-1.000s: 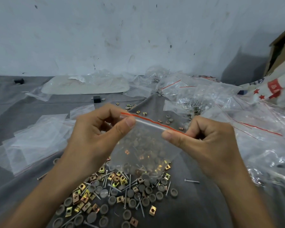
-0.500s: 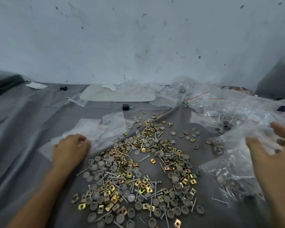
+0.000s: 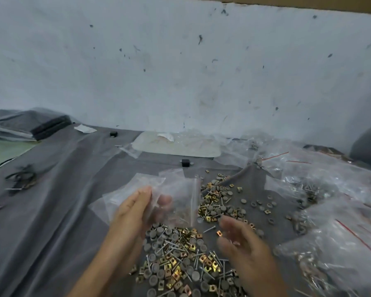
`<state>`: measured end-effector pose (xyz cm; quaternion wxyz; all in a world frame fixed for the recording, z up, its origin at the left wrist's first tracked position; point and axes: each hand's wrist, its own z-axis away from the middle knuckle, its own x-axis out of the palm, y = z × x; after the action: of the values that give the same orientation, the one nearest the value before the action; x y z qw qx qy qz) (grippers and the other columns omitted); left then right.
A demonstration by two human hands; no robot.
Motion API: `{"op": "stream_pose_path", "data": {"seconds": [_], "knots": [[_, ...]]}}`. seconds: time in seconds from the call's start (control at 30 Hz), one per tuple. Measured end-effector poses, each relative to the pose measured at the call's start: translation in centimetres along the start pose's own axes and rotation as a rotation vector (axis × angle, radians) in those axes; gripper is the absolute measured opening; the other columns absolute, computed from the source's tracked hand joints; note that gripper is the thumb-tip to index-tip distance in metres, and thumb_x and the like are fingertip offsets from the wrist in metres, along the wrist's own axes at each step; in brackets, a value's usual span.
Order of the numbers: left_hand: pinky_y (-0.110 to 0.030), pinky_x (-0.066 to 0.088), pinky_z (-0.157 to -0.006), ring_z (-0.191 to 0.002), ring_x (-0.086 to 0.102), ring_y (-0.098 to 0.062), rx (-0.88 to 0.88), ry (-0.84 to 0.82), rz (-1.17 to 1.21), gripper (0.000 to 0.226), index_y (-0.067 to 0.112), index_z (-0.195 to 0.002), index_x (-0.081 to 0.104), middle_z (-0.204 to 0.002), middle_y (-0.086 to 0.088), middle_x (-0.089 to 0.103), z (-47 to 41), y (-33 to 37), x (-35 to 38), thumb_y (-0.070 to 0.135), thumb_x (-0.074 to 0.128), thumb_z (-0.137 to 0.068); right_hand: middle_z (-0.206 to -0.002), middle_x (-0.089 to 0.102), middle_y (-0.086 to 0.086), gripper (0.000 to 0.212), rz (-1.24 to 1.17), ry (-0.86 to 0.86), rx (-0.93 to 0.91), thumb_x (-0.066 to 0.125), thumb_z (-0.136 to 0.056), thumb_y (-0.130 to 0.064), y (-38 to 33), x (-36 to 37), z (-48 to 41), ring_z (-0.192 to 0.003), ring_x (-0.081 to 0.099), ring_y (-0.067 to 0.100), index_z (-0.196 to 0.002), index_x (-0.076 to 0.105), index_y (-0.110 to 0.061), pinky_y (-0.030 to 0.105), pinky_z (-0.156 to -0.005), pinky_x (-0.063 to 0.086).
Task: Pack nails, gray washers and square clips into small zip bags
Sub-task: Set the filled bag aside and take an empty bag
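We hold the small zip bag point(image 3: 180, 196) just above the heap of nails point(image 3: 209, 228), gray washers point(image 3: 152, 234) and brassy square clips point(image 3: 219, 233). It is clear, crumpled and apparently empty, with its seal strip upright. Our left hand point(image 3: 135, 213) pinches it, and the fingers show through the plastic. Our right hand point(image 3: 240, 239), blurred, hovers loose-fingered over the heap.

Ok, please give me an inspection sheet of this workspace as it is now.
Surface: gray cloth, wrinkled.
Job's things: mixed pile of nails, washers and clips; clear zip bag; filled bags at right.
Clutter: small black block; black tangle far left.
Hands: left hand pinches the zip bag; right hand blurred, fingers loose, over the pile.
Cables: nothing seen.
Surroundings: stained white wall.
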<state>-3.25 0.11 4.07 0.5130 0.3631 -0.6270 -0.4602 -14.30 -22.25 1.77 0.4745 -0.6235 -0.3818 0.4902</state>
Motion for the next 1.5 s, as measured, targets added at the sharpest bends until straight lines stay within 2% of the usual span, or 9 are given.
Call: {"op": "stream_pose_path", "data": {"seconds": [0.1,0.33,0.47,0.63,0.77,0.97,1.13,1.3,1.5], "knots": [[-0.029,0.059,-0.069,-0.080,0.073,-0.023,-0.079,-0.085,0.137,0.030,0.017,-0.086,0.078,-0.090,-0.012,0.074,3.4,0.7,0.6,0.039,0.059,-0.092,-0.131,0.066,-0.018,0.086,-0.254,-0.176,0.107,0.085,-0.059,-0.074,-0.3,2.8,1.0,-0.114,0.067,0.003,-0.135,0.057,-0.045,0.026,-0.088,0.058],[-0.037,0.052,-0.075,-0.082,0.068,-0.026,-0.207,0.057,0.049,0.026,0.008,-0.095,0.071,-0.094,-0.015,0.073,8.9,0.6,1.4,0.030,0.059,-0.098,-0.071,0.067,0.011,0.049,-0.448,0.050,0.053,0.089,-0.065,-0.055,-2.8,3.9,6.4,-0.056,0.058,0.017,-0.083,0.077,-0.011,0.026,-0.052,0.048],[-0.013,0.044,-0.073,-0.089,0.061,-0.013,0.215,0.407,-0.353,0.008,0.026,-0.096,0.064,-0.095,0.004,0.068,12.2,2.0,0.8,0.028,0.058,-0.101,-0.062,0.062,0.002,0.014,-0.331,0.182,0.020,0.082,-0.079,-0.026,-4.5,4.0,9.0,-0.056,0.054,0.015,-0.073,0.072,-0.019,0.029,-0.054,0.045],[-0.017,0.043,-0.054,-0.056,0.052,-0.003,0.252,-0.004,-0.530,0.038,0.034,-0.097,0.067,-0.073,0.008,0.065,16.7,1.8,2.8,0.056,0.078,-0.069,-0.056,0.057,-0.004,0.034,-0.161,0.154,-0.138,0.086,-0.073,-0.045,-6.6,6.2,11.8,-0.055,0.047,0.006,-0.073,0.064,-0.020,0.023,-0.052,0.039],[-0.017,0.044,-0.055,-0.055,0.052,-0.003,0.236,-0.058,-0.369,0.023,0.027,-0.072,0.072,-0.058,0.001,0.063,16.4,2.8,2.5,0.010,0.075,-0.087,-0.064,0.063,-0.003,0.024,-0.073,0.077,-0.119,0.084,-0.080,-0.033,-7.8,6.3,12.7,-0.059,0.054,0.010,-0.078,0.065,-0.019,0.033,-0.058,0.047],[-0.016,0.046,-0.054,-0.052,0.052,-0.007,0.190,-0.121,-0.467,0.027,0.018,-0.071,0.072,-0.056,-0.006,0.058,15.6,3.4,2.0,0.002,0.065,-0.092,-0.074,0.070,-0.001,0.024,0.032,0.113,-0.094,0.068,-0.081,-0.043,-9.6,5.9,12.8,-0.062,0.061,0.006,-0.086,0.064,-0.020,0.042,-0.066,0.059],[-0.023,0.047,-0.050,-0.049,0.052,-0.008,0.087,-0.149,-0.561,0.032,0.025,-0.063,0.066,-0.055,-0.006,0.061,15.1,3.3,3.2,0.018,0.067,-0.093,-0.080,0.060,-0.007,0.019,0.572,0.197,-0.356,0.058,-0.088,-0.037,-9.2,5.0,12.8,-0.070,0.057,0.014,-0.088,0.040,-0.031,0.033,-0.066,0.051],[-0.031,0.056,-0.074,-0.065,0.066,-0.002,0.137,-0.232,-0.932,0.025,0.058,-0.093,0.058,-0.070,0.017,0.070,15.8,3.2,3.8,0.034,0.062,-0.093,-0.071,0.057,-0.008,0.009,0.802,0.303,-0.526,0.054,-0.085,-0.032,-9.1,4.9,12.6,-0.058,0.059,0.014,-0.081,0.059,-0.025,0.025,-0.045,0.047],[-0.024,0.053,-0.070,-0.070,0.065,0.003,0.094,-0.211,-1.055,0.021,0.068,-0.096,0.056,-0.075,0.029,0.067,14.1,3.4,3.7,0.048,0.059,-0.090,-0.115,0.056,0.007,0.028,0.914,-0.031,-0.379,0.041,-0.100,-0.028,-8.9,4.2,12.0,-0.107,0.058,0.034,-0.126,0.048,-0.025,0.049,-0.087,0.051]]}}
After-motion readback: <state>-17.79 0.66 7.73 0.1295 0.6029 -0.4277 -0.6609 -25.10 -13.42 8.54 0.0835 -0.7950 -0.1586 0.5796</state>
